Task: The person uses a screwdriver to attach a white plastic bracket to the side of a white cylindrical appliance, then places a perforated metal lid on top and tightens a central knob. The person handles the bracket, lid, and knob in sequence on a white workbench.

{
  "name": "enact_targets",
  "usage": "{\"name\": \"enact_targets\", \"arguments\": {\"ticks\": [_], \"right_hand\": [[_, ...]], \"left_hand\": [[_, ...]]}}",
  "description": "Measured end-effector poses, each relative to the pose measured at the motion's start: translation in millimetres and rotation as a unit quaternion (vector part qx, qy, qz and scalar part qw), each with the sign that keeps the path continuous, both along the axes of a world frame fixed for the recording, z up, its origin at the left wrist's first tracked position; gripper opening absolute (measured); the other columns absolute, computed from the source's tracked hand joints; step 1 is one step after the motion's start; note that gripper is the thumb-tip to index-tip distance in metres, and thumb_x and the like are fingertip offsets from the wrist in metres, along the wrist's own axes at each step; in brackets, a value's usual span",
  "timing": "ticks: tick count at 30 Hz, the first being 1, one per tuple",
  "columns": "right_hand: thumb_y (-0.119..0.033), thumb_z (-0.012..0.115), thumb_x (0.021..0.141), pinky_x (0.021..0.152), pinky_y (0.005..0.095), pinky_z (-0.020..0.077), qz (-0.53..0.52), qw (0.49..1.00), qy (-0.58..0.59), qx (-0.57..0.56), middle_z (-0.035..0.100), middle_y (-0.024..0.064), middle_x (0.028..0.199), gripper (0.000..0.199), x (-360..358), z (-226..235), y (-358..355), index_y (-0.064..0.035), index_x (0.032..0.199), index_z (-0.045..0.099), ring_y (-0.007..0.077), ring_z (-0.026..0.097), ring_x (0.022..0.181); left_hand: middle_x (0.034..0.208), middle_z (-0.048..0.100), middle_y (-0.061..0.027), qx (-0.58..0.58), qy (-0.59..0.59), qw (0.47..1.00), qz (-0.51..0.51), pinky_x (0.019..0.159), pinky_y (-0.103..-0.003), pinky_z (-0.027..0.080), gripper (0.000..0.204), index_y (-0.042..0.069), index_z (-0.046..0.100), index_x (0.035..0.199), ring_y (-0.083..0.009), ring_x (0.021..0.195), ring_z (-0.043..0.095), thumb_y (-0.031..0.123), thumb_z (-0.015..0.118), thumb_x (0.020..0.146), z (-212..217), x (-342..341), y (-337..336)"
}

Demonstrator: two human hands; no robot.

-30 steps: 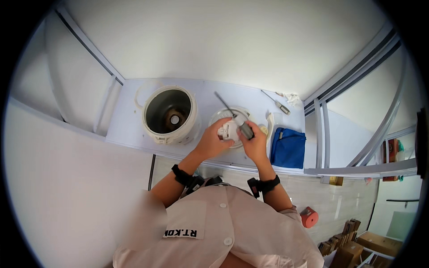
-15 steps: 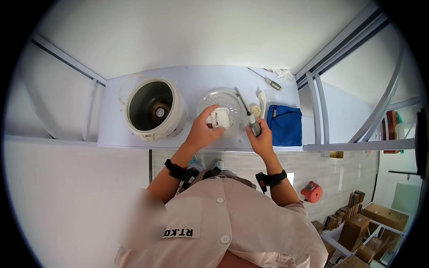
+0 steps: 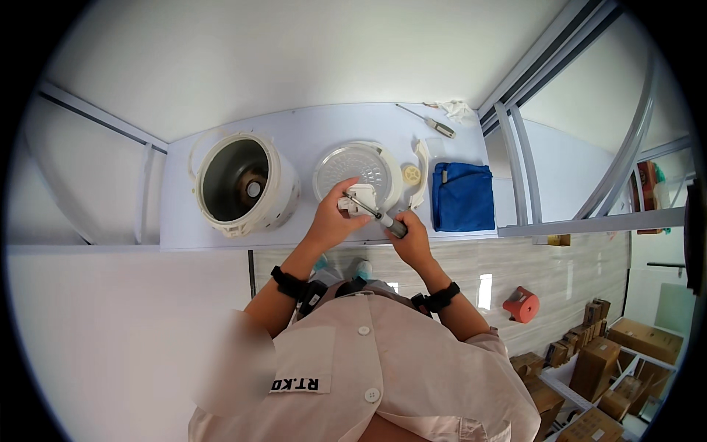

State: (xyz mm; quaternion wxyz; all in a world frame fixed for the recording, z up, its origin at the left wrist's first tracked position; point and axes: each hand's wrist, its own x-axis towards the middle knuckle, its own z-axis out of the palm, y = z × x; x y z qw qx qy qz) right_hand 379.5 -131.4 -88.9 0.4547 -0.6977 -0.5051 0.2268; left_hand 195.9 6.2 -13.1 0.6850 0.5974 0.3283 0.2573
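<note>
My left hand [image 3: 333, 216] is closed round a small white plastic part [image 3: 362, 197], held above the near side of a round lid [image 3: 352, 166]. In my right hand [image 3: 409, 239] is a screwdriver [image 3: 390, 222] with a grey handle. Its shaft points left, and the tip lies over the white part; whether it sits in a screw is too small to tell. Left of my hands stands a white rice cooker body [image 3: 284, 180], tilted toward me in view, with a dark, stained inside.
Right of the lid lie a small cream round piece [image 3: 411, 174], a curved white handle [image 3: 420, 169] and a blue zip pouch [image 3: 462, 197]. A second screwdriver [image 3: 440, 127] and a crumpled white bag [image 3: 456, 110] are behind. On the floor are a red stool [image 3: 521, 305] and cardboard boxes [image 3: 595, 365].
The screwdriver has swung from pointing up and away to lying leftward across the white part. My right hand has moved left, closer to my left hand.
</note>
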Motion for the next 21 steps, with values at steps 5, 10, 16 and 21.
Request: {"name": "enact_targets", "arguments": {"ticks": [5, 10, 16, 21], "right_hand": [[-0.004, 0.081, 0.079, 0.076, 0.0435, 0.0534, -0.001, 1.000, -0.020, -0.010, 0.065, 0.0160, 0.096, 0.030, -0.6, 0.7, 4.2, -0.0050, 0.101, 0.060, 0.0403, 0.065, 0.090], [-0.003, 0.078, 0.080, 0.078, 0.0452, 0.0542, 0.005, 0.999, -0.048, -0.016, 0.067, 0.0175, 0.098, 0.028, 3.8, -4.4, 7.7, -0.0053, 0.101, 0.061, 0.0428, 0.066, 0.094], [-0.003, 0.077, 0.080, 0.077, 0.0462, 0.0550, 0.009, 0.998, -0.061, -0.026, 0.069, 0.0194, 0.097, 0.027, 5.2, -9.5, 9.3, -0.0054, 0.102, 0.062, 0.0434, 0.068, 0.092], [-0.002, 0.075, 0.079, 0.078, 0.0492, 0.0552, 0.002, 0.997, -0.060, -0.054, 0.070, 0.0189, 0.096, 0.028, 2.2, -5.3, 9.7, -0.0067, 0.103, 0.062, 0.0447, 0.068, 0.093]], "left_hand": [[0.134, 0.060, -0.0106, 0.012, 0.017, 1.000, 0.004, 0.097, -0.033, 0.058, 0.081, 0.004, 0.045, 0.152, -0.0191, 0.119, 0.064, -0.004, 0.082, 0.081, -12.4, -5.4, 1.7], [0.133, 0.060, -0.0110, 0.001, 0.028, 1.000, 0.009, 0.098, -0.033, 0.058, 0.080, 0.003, 0.046, 0.151, -0.0192, 0.119, 0.065, -0.003, 0.083, 0.081, -6.4, -8.6, 1.3], [0.132, 0.061, -0.0112, 0.004, 0.040, 0.999, 0.016, 0.097, -0.033, 0.058, 0.080, 0.002, 0.047, 0.150, -0.0195, 0.118, 0.065, -0.002, 0.084, 0.080, -8.3, -10.7, 1.4], [0.131, 0.062, -0.0115, 0.011, 0.045, 0.999, 0.022, 0.096, -0.033, 0.058, 0.078, 0.002, 0.047, 0.149, -0.0192, 0.117, 0.066, -0.001, 0.084, 0.080, -8.0, -11.3, 1.4]]}}
